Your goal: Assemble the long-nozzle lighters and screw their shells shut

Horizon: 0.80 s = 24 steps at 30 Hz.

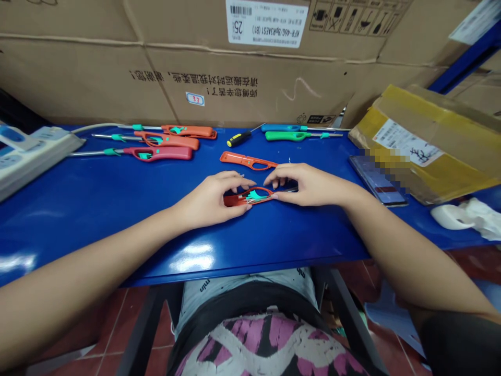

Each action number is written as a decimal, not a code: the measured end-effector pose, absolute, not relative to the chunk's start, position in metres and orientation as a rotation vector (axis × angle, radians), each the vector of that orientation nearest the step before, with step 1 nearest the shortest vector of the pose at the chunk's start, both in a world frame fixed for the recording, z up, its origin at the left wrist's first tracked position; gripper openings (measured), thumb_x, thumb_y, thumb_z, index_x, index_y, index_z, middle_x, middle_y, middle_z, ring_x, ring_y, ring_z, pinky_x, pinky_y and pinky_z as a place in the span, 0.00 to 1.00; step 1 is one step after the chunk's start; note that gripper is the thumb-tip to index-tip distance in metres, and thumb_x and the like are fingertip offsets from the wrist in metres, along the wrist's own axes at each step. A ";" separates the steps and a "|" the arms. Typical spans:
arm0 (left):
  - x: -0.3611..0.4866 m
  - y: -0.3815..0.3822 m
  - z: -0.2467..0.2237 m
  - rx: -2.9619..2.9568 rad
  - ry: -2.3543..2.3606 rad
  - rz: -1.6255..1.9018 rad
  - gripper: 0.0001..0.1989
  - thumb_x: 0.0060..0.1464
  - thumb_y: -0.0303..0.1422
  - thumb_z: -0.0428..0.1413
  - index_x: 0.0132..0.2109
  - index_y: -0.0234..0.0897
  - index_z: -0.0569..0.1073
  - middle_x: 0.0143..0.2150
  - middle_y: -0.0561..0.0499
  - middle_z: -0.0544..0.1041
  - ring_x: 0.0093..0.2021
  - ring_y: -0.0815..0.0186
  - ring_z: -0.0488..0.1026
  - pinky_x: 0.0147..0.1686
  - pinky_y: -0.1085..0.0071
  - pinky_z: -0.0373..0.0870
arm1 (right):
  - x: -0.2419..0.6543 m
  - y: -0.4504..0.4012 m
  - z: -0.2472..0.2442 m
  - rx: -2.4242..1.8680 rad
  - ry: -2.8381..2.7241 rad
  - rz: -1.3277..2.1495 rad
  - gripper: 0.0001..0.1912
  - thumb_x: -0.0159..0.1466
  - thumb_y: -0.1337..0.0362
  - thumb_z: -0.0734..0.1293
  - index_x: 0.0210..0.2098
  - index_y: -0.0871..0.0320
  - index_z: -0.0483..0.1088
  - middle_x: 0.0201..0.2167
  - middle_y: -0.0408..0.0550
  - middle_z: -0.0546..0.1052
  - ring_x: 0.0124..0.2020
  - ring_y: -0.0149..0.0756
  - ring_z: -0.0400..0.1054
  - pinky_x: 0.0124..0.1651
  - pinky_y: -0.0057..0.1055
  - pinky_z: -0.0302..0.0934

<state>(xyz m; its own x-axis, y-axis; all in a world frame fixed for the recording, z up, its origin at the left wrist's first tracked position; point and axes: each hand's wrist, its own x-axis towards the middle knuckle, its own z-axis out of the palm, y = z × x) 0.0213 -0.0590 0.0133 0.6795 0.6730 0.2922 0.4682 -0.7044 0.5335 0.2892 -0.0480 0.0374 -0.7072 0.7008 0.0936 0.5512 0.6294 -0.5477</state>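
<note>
On the blue table lies an opened orange-red lighter (261,200) of the long-nozzle kind, its inside facing up with a teal trigger (254,195) showing. My left hand (219,196) is curled round its handle end, thumb along the near edge. At the nozzle end, my right hand (301,184) pinches the front of the lighter and covers part of the metal tube. Just beyond my hands rests the loose orange half shell (248,160), apart from both. Small parts under my fingers are hidden.
Several red and orange lighters (164,153) lie at the back left near a white power strip (35,151). A screwdriver (238,138), a green lighter (287,136) and a blue one (284,127) lie behind. A phone (378,180) and taped box (426,136) stand right.
</note>
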 end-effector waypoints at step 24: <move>0.026 -0.064 0.008 2.508 0.883 0.705 0.12 0.62 0.37 0.60 0.52 0.39 0.77 0.45 0.48 0.80 0.46 0.61 0.76 0.48 0.65 0.72 | 0.270 -0.051 0.022 -0.997 -2.451 0.728 0.12 0.66 0.59 0.68 0.46 0.58 0.75 0.38 0.49 0.78 0.37 0.37 0.70 0.42 0.34 0.63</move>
